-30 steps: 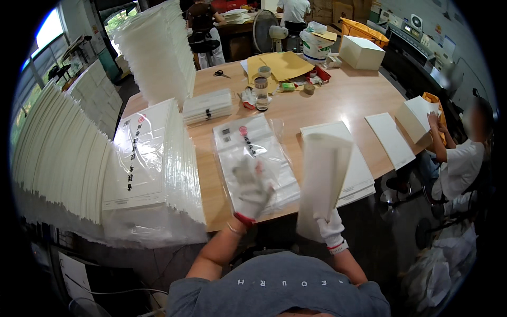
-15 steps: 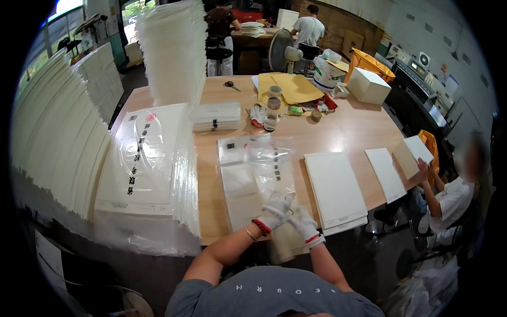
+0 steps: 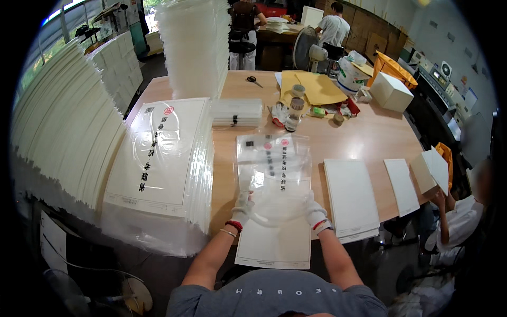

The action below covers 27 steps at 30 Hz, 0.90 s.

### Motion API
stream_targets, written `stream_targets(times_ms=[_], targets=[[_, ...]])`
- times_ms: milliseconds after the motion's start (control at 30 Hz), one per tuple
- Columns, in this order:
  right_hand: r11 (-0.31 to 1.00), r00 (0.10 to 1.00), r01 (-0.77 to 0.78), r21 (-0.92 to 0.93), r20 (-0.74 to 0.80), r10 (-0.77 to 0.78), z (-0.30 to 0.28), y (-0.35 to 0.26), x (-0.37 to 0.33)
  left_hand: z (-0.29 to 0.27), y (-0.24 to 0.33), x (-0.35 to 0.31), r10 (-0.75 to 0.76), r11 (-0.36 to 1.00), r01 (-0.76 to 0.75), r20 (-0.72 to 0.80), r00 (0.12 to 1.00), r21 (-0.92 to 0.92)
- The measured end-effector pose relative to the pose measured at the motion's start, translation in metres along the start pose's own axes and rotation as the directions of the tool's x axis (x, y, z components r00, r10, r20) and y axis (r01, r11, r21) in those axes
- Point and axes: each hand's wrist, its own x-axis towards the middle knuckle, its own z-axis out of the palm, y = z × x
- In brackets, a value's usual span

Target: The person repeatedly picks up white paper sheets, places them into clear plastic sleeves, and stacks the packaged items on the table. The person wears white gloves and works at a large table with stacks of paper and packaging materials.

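A clear plastic bag (image 3: pixel 282 182) with dark lettering and a red round mark lies in front of me at the table's near side. A sheet or thin stack of white paper (image 3: pixel 273 245) runs from the bag's near end toward me, past the table edge; how far it reaches inside is hard to see through the plastic. My left hand (image 3: pixel 243 207), in a white glove, is closed at the left edge of bag and paper. Opposite it, my gloved right hand (image 3: pixel 316 212) is closed at the right edge. The fingertips are partly hidden.
At left stand a pile of filled clear bags (image 3: pixel 163 158) and tall white stacks (image 3: pixel 63 132). Paper stacks (image 3: pixel 351 195) lie right. Farther back are a rolled plastic bundle (image 3: pixel 237 112), scissors (image 3: pixel 253 81), a jar (image 3: pixel 293 114) and yellow envelopes (image 3: pixel 317 87). A co-worker handles a white box (image 3: pixel 426 171).
My hands have moved apart from the bag's near end to its two sides. The paper, blurred and tilted before, now lies straight in line with the bag. The view has shifted somewhat.
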Motion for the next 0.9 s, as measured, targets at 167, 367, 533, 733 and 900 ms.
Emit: stream_targets(times_ms=[167,367,533,733,900], targets=[[0.984,0.983,0.168,0.055,0.066,-0.172,0.006,0.013,-0.06,-0.013,0.023,-0.055,0.13,0.989,-0.126,-0.048,0.99,0.082],[0.999,0.953,0.046,-0.02,0.299,-0.038,-0.027,0.005,-0.175,-0.036,0.061,-0.171,-0.096,0.969,0.062,0.132,0.987,0.239],[0.945,0.901,0.228,0.234,0.317,-0.296,0.045,0.058,-0.243,-0.064,0.076,-0.23,-0.18,0.983,0.134,0.554,0.813,0.123],[0.948,0.985,0.174,0.267,-0.064,-0.163,0.012,0.051,-0.231,-0.045,0.06,-0.23,-0.22,0.967,0.193,0.162,0.962,0.165],[0.091,0.963,-0.251,0.964,0.239,0.123,0.068,0.101,-0.218,-0.046,0.089,-0.216,0.144,0.988,-0.152,0.235,0.961,0.015]])
